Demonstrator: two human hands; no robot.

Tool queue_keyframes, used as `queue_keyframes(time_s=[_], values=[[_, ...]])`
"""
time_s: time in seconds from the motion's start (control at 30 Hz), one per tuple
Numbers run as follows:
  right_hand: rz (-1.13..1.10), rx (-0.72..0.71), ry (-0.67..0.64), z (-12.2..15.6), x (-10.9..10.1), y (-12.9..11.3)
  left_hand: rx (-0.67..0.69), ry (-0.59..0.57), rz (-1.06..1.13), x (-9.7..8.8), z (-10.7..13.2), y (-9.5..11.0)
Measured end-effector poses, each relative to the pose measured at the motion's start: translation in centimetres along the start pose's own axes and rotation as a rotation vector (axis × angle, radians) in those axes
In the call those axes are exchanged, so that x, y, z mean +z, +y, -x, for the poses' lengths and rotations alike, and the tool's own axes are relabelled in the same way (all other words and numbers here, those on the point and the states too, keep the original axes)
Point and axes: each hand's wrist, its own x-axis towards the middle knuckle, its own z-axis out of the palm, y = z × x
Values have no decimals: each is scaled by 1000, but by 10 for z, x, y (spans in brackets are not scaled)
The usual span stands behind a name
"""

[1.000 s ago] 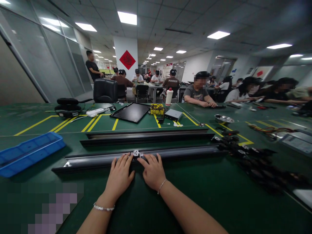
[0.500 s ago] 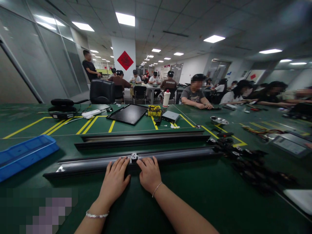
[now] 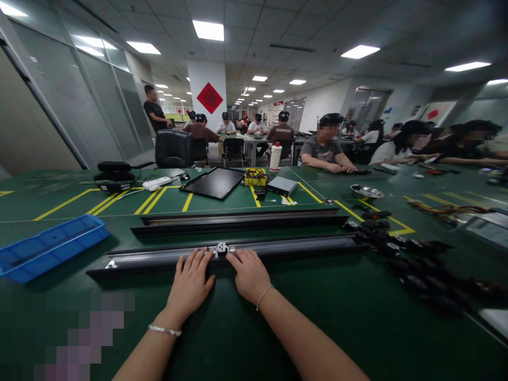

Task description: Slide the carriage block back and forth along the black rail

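Note:
A long dark channel rail (image 3: 159, 258) lies across the green table in front of me. A small silver-and-black fitting (image 3: 221, 250) sits on its middle. My left hand (image 3: 191, 280) rests with fingers stretched over the rail, their tips just left of the fitting. From the other side, my right hand (image 3: 251, 276) lies on the rail, its index finger at the fitting's right edge and its thumb hidden. Neither hand is wrapped round anything. Behind this rail lies a second, similar rail (image 3: 242, 221). Another shiny piece (image 3: 112, 263) shows near the close rail's left end.
A blue plastic bin (image 3: 55, 246) is at the left. Dark tangled parts (image 3: 420, 264) are heaped at the right, by the rail's end. Farther back are a black panel (image 3: 214, 183), a grey box (image 3: 281, 185) and a metal bowl (image 3: 365, 192). Several people sit beyond.
The view has shifted a little, so the table's things appear slightly to the right. Both hands stay at the fitting; the right fingers have bent slightly differently.

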Motion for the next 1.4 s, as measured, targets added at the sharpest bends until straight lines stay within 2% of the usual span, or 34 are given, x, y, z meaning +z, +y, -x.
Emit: queue_keyframes(time_s=[0.3,0.53,0.77,1.17,1.4], values=[[-11,13,51,-2,2,-2,-90,-22,-4,1,0,7],[5,30,25,0,-2,-1,-187,-10,20,1,-2,18],[23,79,-6,5,-3,1,-165,-10,46,0,0,15],[-30,129,24,1,-6,-3,-188,-7,61,5,-2,15],[-17,170,23,3,-8,4,-204,-25,51,2,-3,16]])
